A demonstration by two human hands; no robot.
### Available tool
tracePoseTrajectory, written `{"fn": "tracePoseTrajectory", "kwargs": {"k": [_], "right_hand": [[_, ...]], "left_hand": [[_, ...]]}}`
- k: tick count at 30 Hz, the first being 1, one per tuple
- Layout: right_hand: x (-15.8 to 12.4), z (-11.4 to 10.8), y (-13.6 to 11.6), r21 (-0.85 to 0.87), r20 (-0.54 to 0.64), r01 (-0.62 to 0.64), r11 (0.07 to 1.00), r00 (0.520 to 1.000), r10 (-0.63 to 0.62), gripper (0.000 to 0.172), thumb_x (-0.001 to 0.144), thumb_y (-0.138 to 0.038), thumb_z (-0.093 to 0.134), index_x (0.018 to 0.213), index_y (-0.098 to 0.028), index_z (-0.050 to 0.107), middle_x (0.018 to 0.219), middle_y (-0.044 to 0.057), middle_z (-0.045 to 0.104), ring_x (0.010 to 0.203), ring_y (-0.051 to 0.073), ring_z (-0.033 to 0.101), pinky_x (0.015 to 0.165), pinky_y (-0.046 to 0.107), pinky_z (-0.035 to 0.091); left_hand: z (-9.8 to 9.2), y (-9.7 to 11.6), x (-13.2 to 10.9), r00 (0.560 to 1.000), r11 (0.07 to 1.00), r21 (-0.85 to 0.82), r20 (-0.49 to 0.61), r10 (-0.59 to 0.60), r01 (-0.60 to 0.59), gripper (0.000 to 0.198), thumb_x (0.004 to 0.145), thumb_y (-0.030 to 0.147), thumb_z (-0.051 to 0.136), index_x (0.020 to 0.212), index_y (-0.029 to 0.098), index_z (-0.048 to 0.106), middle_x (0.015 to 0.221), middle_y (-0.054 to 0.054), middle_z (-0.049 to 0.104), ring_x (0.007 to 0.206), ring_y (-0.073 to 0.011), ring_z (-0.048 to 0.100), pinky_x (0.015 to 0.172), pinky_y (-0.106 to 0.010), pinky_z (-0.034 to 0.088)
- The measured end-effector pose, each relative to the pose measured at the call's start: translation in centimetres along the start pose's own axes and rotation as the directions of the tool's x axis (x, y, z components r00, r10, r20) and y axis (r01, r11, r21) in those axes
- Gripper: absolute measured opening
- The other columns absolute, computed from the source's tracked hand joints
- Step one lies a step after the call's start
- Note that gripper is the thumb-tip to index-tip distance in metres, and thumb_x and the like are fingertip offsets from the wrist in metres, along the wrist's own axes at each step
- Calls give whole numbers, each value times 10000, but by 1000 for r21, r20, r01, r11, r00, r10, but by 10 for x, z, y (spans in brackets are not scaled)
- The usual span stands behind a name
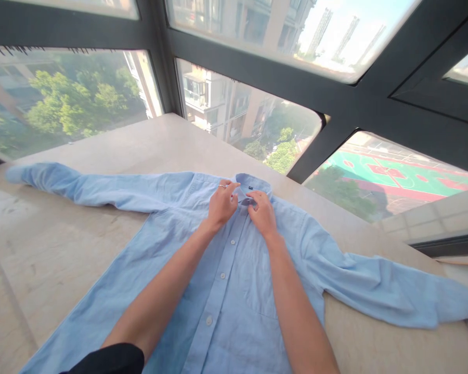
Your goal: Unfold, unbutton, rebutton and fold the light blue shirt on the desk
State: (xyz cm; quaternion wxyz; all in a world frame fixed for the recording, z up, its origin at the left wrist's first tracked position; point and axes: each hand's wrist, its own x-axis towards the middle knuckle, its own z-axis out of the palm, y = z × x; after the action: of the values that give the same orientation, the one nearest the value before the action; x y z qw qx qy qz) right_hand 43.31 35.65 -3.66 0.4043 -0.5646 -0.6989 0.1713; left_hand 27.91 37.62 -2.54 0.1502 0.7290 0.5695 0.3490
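Observation:
A light blue long-sleeved shirt (253, 280) lies front side up, its sleeves spread out to both sides. White buttons run down its front placket, and a small dark label shows inside the collar (259, 183). My left hand (221, 204) is at the left side of the collar, a ring on one finger, its fingers pinching the collar's edge. Close beside it, my right hand (262, 212) has its fingers closed on the right collar tip. The fingertips partly hide the top of the placket.
The shirt rests on a pale stone ledge (136, 136) that narrows to a corner at the back. Dark window frames (249, 67) rise behind it, with glass panes between them. A seam line crosses the stone at the left.

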Motion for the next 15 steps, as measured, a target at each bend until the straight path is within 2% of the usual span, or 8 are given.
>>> {"fn": "tracePoseTrajectory", "kwargs": {"k": [2,5,8,11,15], "right_hand": [[1,-6,-8,15,105,88,996,990,-89,449,736,-60,456,1085,-233,678,1192,74,630,1006,218,622,889,373,516],[2,-13,-18,16,284,198,980,939,-194,489,712,-20,438,1053,-259,693,1114,30,682,1042,213,624,924,361,501],[1,-15,-20,-73,412,233,970,893,-184,551,675,10,442,1084,-264,690,1102,25,692,1039,220,624,922,353,493],[-3,-15,-17,-150,436,232,961,888,-146,533,688,10,465,1081,-265,699,1030,33,682,958,217,630,869,327,496],[-10,-19,-13,-207,384,212,955,916,-120,396,765,-48,507,1011,-271,723,960,28,649,781,184,613,729,294,492]], "left_hand": [[-5,4,-13,998,999,-1,34,-43,43,328,868,138,517,1162,191,652,1085,-64,643,830,-154,620,812,-287,499],[-10,6,-33,989,994,55,117,-95,89,251,848,121,517,996,189,707,904,-47,659,832,-182,614,762,-292,487],[-10,4,-46,984,995,77,159,-76,65,222,865,143,522,916,194,732,868,-50,655,823,-185,605,763,-295,479],[-8,3,-51,989,996,83,145,-25,13,197,880,199,560,932,208,750,914,-61,660,859,-193,600,793,-306,475],[-6,2,-53,986,992,106,160,48,-66,221,916,249,556,1003,246,758,955,-61,664,893,-204,588,822,-330,463]]}}
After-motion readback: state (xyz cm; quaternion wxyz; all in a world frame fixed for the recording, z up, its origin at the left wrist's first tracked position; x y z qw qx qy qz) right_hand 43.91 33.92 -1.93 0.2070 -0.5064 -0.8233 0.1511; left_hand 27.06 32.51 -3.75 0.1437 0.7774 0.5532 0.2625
